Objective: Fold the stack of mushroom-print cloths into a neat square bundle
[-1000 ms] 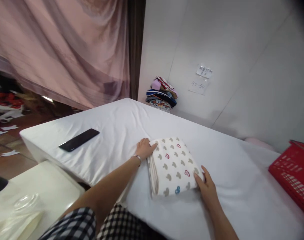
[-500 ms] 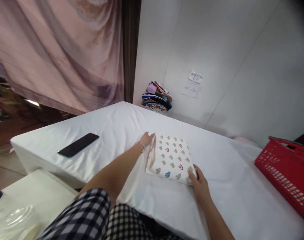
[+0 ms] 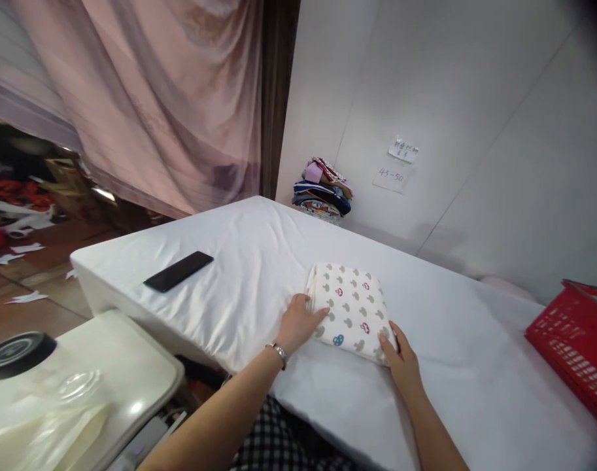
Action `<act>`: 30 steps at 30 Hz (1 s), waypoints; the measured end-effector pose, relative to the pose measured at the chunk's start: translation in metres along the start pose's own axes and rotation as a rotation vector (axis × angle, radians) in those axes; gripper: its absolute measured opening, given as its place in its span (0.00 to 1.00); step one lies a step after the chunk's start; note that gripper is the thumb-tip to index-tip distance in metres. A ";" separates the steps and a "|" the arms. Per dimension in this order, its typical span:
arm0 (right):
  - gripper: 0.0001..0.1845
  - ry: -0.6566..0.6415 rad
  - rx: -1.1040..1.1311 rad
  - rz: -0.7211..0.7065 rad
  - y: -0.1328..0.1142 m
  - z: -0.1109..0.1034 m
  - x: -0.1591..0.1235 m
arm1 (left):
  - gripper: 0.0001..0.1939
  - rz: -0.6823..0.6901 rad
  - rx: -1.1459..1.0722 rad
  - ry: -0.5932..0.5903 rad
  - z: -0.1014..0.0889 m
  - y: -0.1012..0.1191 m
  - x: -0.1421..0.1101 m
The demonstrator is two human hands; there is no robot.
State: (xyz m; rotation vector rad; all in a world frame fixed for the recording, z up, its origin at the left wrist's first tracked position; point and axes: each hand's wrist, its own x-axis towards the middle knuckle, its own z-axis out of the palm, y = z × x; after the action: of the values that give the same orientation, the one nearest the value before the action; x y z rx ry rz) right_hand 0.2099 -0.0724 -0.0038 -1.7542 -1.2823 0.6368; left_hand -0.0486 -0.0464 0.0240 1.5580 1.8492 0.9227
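- Left hand (image 3: 298, 325) has slid from the far-left corner of the mushroom-print folded cloth (image 3: 351, 304) to its near-left side, thumb and fingers spread, probably steadying the layers
- Right hand (image 3: 403, 362) pinches the near-right corner, likely so it won't skid
- Cloth's flat on the white-covered surface (image 3: 259, 261), near the front edge
- Decent room sideways: smartphone (image 3: 179, 271) and red plastic basket (image 3: 575, 350) sit well apart from it

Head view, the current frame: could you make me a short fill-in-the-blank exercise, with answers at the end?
The right hand has its thumb on the folded cloth, printed with little ____.
The silvery band is on the ____ wrist.
The basket is coloured ____.
The lower wall note reads 45-____.

Missing words: mushrooms; left; red; 50.
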 end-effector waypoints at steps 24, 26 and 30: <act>0.35 -0.008 0.062 0.022 -0.005 -0.002 -0.014 | 0.29 0.008 0.261 -0.060 -0.005 0.010 0.063; 0.35 -0.017 0.089 0.021 -0.004 -0.003 -0.013 | 0.32 -0.028 0.305 -0.084 0.002 0.010 0.070; 0.35 -0.001 0.127 -0.014 0.001 -0.002 -0.010 | 0.31 -0.068 0.335 -0.071 0.014 0.013 0.077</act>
State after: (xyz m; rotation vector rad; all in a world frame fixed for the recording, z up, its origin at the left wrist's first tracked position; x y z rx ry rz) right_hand 0.2088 -0.0826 -0.0046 -1.6400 -1.2265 0.6962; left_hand -0.0437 0.0324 0.0277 1.6829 2.0705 0.5386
